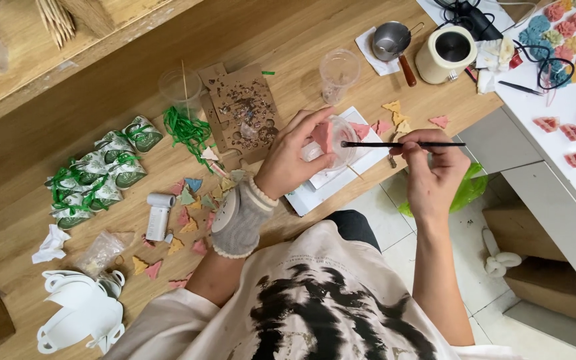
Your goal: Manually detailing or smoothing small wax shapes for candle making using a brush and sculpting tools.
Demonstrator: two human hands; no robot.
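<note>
I have only one view, from the camera on the person's head. It looks steeply down, almost straight from above, over the chest and both forearms onto the wooden table (288,40). The left hand (295,157) and right hand (431,167) sit near the middle of the frame, quite close. On the right edge I see floor tiles (395,200) and a white counter (568,100).

Craft workshop, wooden bench (101,127), wax pieces (188,220), melting pot (445,53)
</note>
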